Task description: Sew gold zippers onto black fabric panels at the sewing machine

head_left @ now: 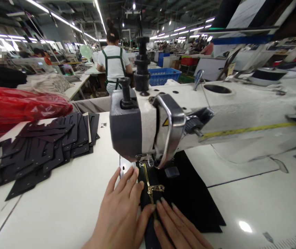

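Observation:
A black zipper strip with gold teeth runs lengthwise under the needle area of a white sewing machine. Its gold pull points to the right. My left hand lies along the strip's left side, fingers stretched toward the needle plate and thumb on the strip. From the lower right, my right hand rests flat with extended fingers on the strip and the black fabric piece beneath it. The fabric spreads out to the right of the zipper. The needle tip cannot be made out.
A pile of dark cut pieces with small holes lies on the white table at left, beside a red plastic bag. Yellow measuring tape runs along the machine arm. Beyond are a blue basket and a person facing away.

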`<action>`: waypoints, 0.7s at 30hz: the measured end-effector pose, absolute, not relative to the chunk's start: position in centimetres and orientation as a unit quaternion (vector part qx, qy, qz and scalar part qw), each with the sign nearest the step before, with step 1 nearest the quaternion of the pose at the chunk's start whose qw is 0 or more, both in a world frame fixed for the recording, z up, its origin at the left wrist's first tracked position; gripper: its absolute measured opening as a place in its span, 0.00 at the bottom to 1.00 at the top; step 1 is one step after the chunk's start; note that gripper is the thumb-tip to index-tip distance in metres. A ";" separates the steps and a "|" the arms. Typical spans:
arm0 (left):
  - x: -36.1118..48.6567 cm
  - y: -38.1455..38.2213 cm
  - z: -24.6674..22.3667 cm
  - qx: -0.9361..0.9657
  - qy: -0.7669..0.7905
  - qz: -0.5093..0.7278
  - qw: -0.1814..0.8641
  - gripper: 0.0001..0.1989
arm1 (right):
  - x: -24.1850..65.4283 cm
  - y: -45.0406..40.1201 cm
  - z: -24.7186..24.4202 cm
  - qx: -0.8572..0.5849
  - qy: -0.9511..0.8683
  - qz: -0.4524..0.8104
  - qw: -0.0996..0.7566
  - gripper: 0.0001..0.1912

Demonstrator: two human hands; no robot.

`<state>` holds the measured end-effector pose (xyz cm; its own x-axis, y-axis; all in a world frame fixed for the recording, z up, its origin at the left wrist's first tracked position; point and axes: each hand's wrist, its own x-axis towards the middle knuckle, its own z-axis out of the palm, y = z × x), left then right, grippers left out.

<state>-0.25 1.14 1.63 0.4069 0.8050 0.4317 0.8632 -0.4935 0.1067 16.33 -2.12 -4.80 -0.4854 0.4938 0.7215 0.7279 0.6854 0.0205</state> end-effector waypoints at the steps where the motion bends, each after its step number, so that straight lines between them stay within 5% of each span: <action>1: -0.2 1.2 1.6 -0.835 -0.498 -0.226 0.064 0.12 | 16.1 -1.9 -4.8 -0.362 -0.840 -0.166 0.369 0.08; 5: -0.3 1.6 1.5 -0.828 -0.502 -0.245 0.053 0.10 | 15.8 -1.1 -4.8 -0.354 -0.820 -0.174 0.415 0.11; 10: -0.4 2.1 1.3 -0.816 -0.522 -0.248 0.020 0.09 | 17.0 -0.2 -3.4 -0.299 -0.883 -0.157 0.326 0.15; 21: -0.5 3.5 1.4 -0.808 -0.531 -0.255 -0.013 0.06 | 16.3 1.2 -2.0 -0.306 -0.890 -0.134 0.311 0.15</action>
